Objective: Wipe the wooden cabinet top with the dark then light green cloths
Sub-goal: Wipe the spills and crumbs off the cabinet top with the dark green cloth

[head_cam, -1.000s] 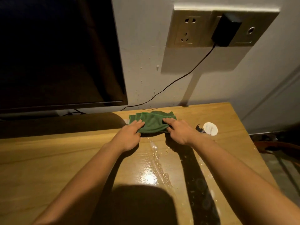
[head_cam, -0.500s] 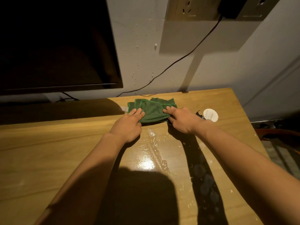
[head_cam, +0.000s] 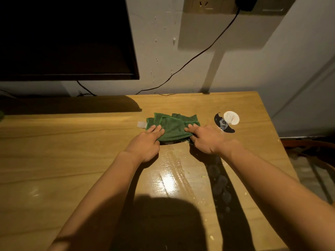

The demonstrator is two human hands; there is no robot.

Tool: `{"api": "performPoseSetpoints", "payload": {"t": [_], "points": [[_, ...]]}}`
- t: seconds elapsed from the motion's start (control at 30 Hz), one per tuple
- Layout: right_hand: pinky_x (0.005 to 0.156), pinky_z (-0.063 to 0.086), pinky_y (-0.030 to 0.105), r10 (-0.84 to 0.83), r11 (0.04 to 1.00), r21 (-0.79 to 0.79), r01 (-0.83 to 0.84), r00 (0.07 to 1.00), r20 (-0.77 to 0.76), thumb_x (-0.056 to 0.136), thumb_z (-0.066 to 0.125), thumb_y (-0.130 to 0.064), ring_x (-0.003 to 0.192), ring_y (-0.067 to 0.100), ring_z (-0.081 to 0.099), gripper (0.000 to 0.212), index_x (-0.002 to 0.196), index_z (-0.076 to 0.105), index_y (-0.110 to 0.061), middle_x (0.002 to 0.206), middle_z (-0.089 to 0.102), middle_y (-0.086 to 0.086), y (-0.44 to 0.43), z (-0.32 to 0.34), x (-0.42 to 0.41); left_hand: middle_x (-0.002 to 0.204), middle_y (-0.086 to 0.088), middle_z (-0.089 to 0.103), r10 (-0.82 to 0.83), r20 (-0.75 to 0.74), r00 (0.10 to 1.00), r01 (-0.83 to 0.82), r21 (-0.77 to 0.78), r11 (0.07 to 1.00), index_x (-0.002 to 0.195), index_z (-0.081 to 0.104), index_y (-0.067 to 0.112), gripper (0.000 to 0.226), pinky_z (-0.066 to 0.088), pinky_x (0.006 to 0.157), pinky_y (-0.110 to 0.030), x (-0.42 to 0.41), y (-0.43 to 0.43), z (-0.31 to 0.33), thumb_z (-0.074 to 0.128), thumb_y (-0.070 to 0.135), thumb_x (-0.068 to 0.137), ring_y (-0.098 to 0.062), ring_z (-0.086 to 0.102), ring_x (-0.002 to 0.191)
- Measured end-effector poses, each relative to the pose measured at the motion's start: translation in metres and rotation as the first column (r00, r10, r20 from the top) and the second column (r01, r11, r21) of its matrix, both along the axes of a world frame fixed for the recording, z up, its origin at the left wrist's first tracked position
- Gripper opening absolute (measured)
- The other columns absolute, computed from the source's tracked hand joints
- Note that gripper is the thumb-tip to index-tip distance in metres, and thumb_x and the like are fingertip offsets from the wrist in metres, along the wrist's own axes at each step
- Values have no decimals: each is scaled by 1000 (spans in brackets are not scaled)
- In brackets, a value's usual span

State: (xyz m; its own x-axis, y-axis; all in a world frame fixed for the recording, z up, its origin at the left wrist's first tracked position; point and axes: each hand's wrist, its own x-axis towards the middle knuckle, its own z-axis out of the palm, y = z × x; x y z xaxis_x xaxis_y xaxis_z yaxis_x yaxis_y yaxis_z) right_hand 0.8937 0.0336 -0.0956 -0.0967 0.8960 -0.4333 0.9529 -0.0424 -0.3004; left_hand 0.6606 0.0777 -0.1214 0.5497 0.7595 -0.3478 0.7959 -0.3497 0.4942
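Note:
A dark green cloth (head_cam: 172, 127) lies bunched on the wooden cabinet top (head_cam: 72, 151), towards the back right. My left hand (head_cam: 145, 145) holds its left near edge, fingers on top of the fabric. My right hand (head_cam: 206, 140) holds the right near edge the same way, thumb tucked below. The cloth's near edge is slightly raised between the hands. A wet shiny streak (head_cam: 170, 182) runs from the cloth towards me.
A white disc (head_cam: 231, 118) and a black curved piece (head_cam: 224, 128) lie right of the cloth. A dark screen (head_cam: 63, 37) hangs at the back left. A black cable (head_cam: 199, 53) drops from the wall socket (head_cam: 204, 4). A scrap of green (head_cam: 1, 115) shows at the left edge.
Both hands have drawn the cloth towards me, from level with the white disc to nearer than it. The view has tilted down.

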Motion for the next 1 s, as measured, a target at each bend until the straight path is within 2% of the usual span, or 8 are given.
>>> {"api": "performPoseSetpoints", "payload": {"t": [0.2,0.8,1.0], "points": [[119,13,35,23,1000,-21,-23,999,-27,102,40,-21,148,22,19,50,151,34,-25,161,23,-1,-29,0,-1,162,10,13,11,-18,1000,-11,3,1000,153,24,26,57,7,118,-27,-3,-38,4,36,15,98,-8,5,149],[117,9,29,119,993,8,-119,992,-42,100,41,-20,148,20,20,49,150,36,-23,160,25,2,-102,-9,-6,162,9,14,69,-21,997,-70,-30,997,152,26,25,58,8,120,-28,-13,-125,2,38,14,97,-7,5,149],[119,13,33,146,989,-10,-146,988,-41,100,41,-21,148,22,20,50,150,35,-24,160,24,2,-129,-9,-9,162,10,14,87,-27,996,-88,-30,996,153,26,26,58,6,118,-26,-17,-157,5,38,14,97,-7,4,149]]}}
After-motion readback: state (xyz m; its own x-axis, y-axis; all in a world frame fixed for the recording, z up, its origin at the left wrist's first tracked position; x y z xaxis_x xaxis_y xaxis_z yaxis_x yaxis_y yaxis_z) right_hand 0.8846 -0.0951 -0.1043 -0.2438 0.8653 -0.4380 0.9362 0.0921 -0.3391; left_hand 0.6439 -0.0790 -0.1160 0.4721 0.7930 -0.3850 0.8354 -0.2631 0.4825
